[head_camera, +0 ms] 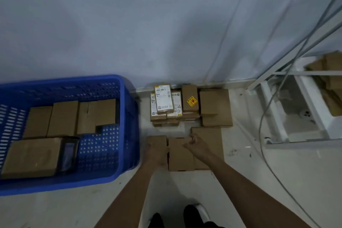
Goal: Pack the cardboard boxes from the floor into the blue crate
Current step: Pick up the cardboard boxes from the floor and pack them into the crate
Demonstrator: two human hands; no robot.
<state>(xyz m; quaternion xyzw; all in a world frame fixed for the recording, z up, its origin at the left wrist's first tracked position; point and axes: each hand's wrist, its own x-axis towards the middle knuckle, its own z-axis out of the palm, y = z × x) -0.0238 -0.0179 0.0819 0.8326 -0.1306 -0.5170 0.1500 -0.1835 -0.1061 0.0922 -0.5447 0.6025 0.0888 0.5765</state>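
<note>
Bare forearms (133, 190), no sleeves; dark shoes (192, 213) w/ white edge.

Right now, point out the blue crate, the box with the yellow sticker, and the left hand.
blue crate (127, 87): head view, far right rim.
box with the yellow sticker (189, 91): head view, bare top.
left hand (157, 151): head view, back.

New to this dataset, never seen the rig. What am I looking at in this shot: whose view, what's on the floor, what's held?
No robot here: one wide camera on a person's head looks down at their bare arms. The left hand grips a small box on the floor. The right hand reaches over the next boxes, fingers loosely curled, holding nothing. Behind them, a stack of labelled boxes sits against the wall. The blue crate, at the left, already holds several boxes. A white frame and cables stand at the right.
</note>
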